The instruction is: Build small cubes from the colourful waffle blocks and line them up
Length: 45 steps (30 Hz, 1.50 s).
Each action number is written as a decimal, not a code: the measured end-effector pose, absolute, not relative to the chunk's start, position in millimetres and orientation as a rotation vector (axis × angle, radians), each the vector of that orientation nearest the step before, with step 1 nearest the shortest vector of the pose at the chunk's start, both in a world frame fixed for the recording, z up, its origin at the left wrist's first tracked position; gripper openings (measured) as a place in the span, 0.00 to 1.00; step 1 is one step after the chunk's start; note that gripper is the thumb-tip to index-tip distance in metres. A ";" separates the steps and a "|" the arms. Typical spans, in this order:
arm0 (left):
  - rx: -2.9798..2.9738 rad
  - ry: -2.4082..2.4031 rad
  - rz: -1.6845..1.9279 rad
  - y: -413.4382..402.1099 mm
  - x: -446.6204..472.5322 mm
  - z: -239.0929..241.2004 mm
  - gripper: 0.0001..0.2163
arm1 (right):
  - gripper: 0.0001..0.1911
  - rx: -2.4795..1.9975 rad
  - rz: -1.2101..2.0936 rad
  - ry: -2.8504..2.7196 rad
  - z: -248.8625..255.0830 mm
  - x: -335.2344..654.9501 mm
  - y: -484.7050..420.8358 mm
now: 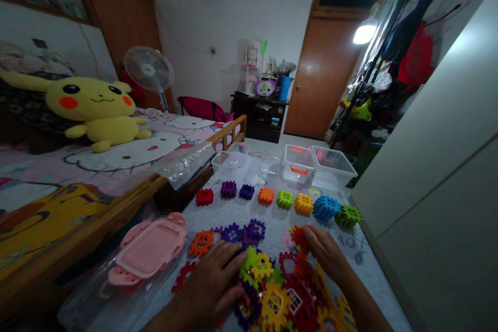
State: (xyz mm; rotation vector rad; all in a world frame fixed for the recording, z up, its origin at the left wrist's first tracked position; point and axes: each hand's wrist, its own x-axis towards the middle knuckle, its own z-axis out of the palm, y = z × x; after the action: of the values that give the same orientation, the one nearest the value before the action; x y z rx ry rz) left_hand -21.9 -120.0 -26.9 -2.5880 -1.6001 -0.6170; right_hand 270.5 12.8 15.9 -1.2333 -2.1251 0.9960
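Here the left hand (pixel 212 282) lies on a heap of interlocking plastic tiles (pixel 282 303), the right hand (pixel 324 251) on a red tile (pixel 299 237). I cannot tell either grip's state.

multicoloured plastic building blocks (pixel 286 298) | jumbled heap | separate block row (pixel 264 198) | lying beyond heap
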 end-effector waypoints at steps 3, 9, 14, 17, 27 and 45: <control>-2.556 -1.632 -0.652 -118.4 -21.9 -26.2 0.25 | 0.21 -1.345 1.050 -1.960 2.9 276.7 20.4; -2.485 -1.760 -0.692 -117.1 -20.4 -30.3 0.26 | 0.26 -1.453 1.118 -1.787 -12.8 287.9 27.3; -2.366 -1.862 -0.763 -115.3 -20.3 -37.5 0.23 | 0.27 -1.558 0.831 -1.962 -18.9 305.2 33.0; -2.342 -1.863 -0.799 -114.1 -19.4 -36.7 0.20 | 0.27 -1.638 0.577 -2.118 -26.2 314.4 34.7; -2.276 -1.904 -0.913 -112.5 -23.9 -31.3 0.13 | 0.25 -1.586 0.381 -2.383 -22.6 311.2 30.2; -2.162 -1.846 -1.123 -113.0 -25.6 -28.9 0.10 | 0.09 -1.878 -0.118 -2.370 -25.4 343.2 34.1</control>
State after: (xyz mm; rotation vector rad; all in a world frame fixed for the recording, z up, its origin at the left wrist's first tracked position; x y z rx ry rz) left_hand -25.6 -113.0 -28.9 -2.1622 -1.8463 -1.1226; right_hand 343.2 34.1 -25.4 -1.8784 -2.3704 -0.1175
